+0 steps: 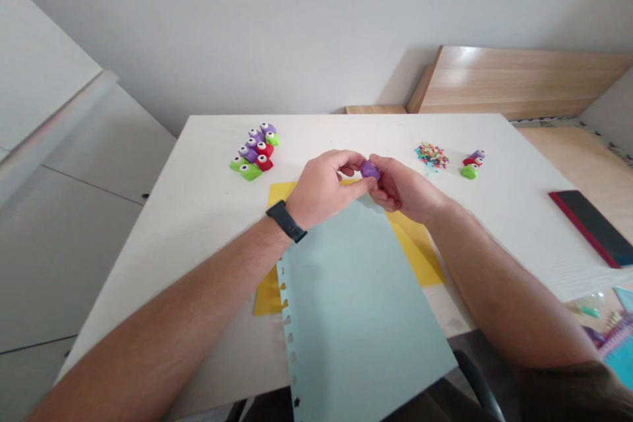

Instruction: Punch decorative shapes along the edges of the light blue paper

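Note:
Above the far edge of a pale blue sheet of paper (361, 290), my left hand (329, 181) and my right hand (405, 188) meet around a small purple craft punch (370, 171). Fingers of both hands close on it from either side. Whether the paper's edge sits in the punch is hidden by my fingers. Cut-out notches of several shapes run down the sheet's left side, and its near end hangs over the table edge. A yellow sheet (418, 247) lies beneath it, showing on both sides.
On the white table (198, 211), a cluster of purple, red and green punches (254, 151) stands at far left. Colourful paper cut-outs (432, 155) lie right of my hands, beside three more punches (473, 163). A dark red-edged case (591, 227) rests at the right edge.

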